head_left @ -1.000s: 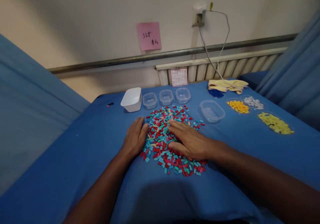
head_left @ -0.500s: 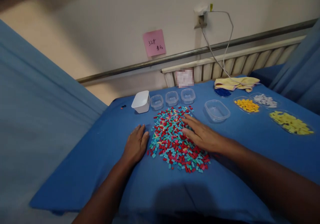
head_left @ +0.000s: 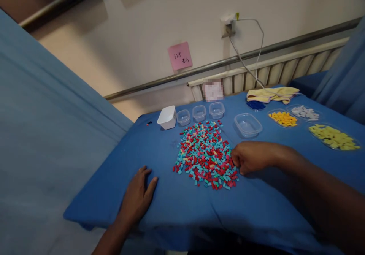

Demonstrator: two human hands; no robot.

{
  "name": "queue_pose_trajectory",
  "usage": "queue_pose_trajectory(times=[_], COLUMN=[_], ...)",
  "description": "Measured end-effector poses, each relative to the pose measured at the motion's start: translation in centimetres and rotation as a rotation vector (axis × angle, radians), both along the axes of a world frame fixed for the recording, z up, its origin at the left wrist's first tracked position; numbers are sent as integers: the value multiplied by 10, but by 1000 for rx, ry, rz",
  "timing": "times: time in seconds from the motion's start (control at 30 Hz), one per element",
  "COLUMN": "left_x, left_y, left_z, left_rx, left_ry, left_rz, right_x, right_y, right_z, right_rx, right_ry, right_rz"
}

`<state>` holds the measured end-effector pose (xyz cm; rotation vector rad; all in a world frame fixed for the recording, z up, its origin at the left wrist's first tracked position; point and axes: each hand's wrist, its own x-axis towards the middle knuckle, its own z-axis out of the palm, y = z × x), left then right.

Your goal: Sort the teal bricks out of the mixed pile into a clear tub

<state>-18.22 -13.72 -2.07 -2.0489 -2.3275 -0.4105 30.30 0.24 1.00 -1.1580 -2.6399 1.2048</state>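
Note:
A wide pile of small toy building bricks (head_left: 202, 154), mostly red and light blue with some green, pink and cream, is spread on the blue cloth (head_left: 176, 205). My left hand (head_left: 138, 194) rests on the cloth to the left of the pile, apart from it, fingers stretched and thumb out, holding nothing. At the pile's right edge, my right hand (head_left: 252, 157) has its fingers curled in and its knuckles close against the bricks. Its palm side faces away, so whatever may be in it is hidden.
Behind the pile stand a white tub (head_left: 167, 118) and several small clear containers (head_left: 199, 113). A larger clear container (head_left: 248, 125) sits beyond my right hand. Farther right are trays of orange (head_left: 283, 119), grey (head_left: 305, 113) and yellow pieces (head_left: 333, 136), plus a yellow cloth (head_left: 272, 94).
My left hand has drawn back from the pile toward me. My right hand has come off the top of the pile to its right edge, its fingers going from stretched to curled.

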Motion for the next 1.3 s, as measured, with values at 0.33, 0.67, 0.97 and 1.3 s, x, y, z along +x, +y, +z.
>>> queue_pose_trajectory(times=[0.33,0.67,0.97,1.3], left_x=[1,1,0,13], left_y=[-20,-22,-13,-25], left_z=[10,13,7,12], left_rx=[64,28,-185,-336], left_ry=[-146,-80,122,162], left_rz=[101,161,235,345], right_x=[-9,-19,-15,-18], right_y=[29,27,19,13], right_z=[-24,-39,-40,-57], right_rx=[47,222,413,473], right_ry=[332,471,449,566], right_rz=[-201,-261,-201,-64])
